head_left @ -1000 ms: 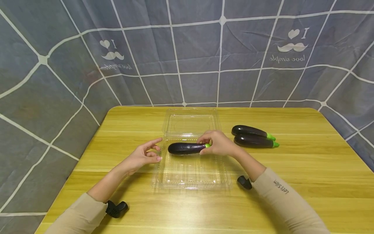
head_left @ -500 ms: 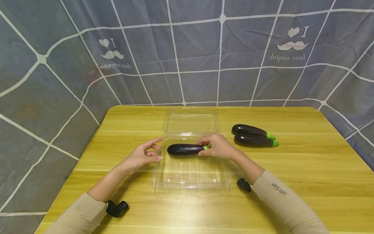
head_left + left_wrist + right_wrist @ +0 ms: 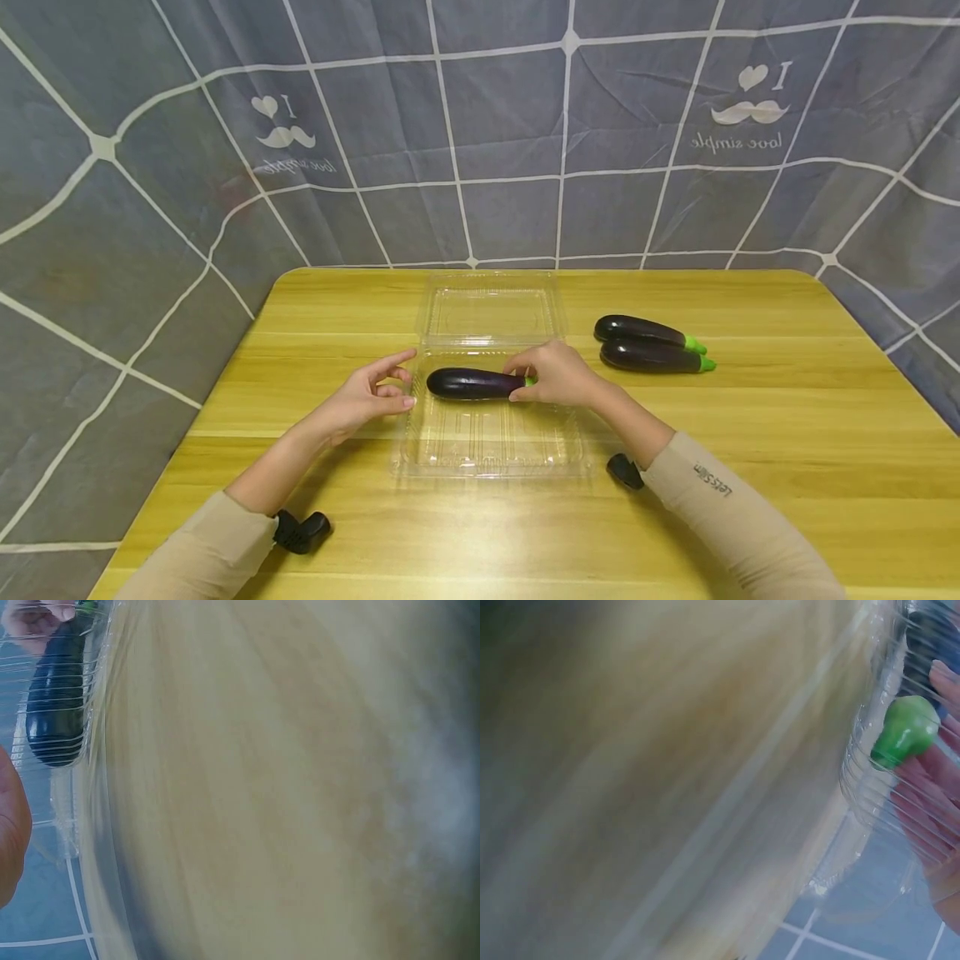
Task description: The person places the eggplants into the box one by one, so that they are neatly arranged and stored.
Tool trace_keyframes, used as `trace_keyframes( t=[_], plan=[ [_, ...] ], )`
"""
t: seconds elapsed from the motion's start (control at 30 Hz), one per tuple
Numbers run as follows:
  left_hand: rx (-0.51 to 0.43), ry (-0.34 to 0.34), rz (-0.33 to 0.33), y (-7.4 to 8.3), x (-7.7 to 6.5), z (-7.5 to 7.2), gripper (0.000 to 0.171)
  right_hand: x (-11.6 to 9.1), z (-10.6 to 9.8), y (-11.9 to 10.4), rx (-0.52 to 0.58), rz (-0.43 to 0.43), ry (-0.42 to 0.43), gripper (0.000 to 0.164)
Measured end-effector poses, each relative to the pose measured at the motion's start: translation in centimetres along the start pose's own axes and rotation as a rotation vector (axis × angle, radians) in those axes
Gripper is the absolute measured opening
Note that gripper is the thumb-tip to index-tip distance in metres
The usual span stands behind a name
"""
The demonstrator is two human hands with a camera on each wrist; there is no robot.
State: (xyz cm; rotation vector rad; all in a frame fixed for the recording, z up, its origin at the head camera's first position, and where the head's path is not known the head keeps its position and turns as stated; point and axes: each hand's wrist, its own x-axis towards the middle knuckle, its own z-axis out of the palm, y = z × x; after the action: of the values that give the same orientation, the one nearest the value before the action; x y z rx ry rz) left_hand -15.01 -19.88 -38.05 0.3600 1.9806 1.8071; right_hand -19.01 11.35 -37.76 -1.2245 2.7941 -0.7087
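Note:
In the head view, a dark purple eggplant (image 3: 474, 384) lies sideways in the base of a clear plastic clamshell box (image 3: 495, 477), near its hinge side. My right hand (image 3: 551, 375) pinches its green stem end between thumb and fingers. The green stem (image 3: 909, 729) shows in the right wrist view, through the ribbed box wall. At the box's left edge is my left hand (image 3: 367, 396), thumb and forefinger spread; it holds nothing, and I cannot tell whether its fingertips touch the rim. The left wrist view shows the eggplant's round end (image 3: 56, 720) behind the clear wall.
Two more eggplants, a rear one (image 3: 641, 328) and a front one (image 3: 652, 356), lie side by side on the wooden table (image 3: 787, 467), right of the box. The box lid (image 3: 491, 310) is folded back flat. A grey curtain (image 3: 510, 125) hangs behind the table.
My right hand has shifted the eggplant slightly left and towards me inside the box, and it appears lower. The left hand has stayed in place. The view has tilted slightly.

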Motion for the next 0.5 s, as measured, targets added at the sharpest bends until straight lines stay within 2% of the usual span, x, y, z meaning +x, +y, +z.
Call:
trace_keyframes(
  t=[0.23,0.5],
  plan=[
    [-0.001,0.003,-0.003,-0.02,0.10,-0.05,0.077,0.08,-0.16,-0.29,-0.037,0.018,-0.035,0.031],
    [-0.010,0.008,-0.017,0.26,0.01,0.07,0.077,0.10,-0.18,-0.14,-0.012,0.005,-0.030,0.031]
  ],
)
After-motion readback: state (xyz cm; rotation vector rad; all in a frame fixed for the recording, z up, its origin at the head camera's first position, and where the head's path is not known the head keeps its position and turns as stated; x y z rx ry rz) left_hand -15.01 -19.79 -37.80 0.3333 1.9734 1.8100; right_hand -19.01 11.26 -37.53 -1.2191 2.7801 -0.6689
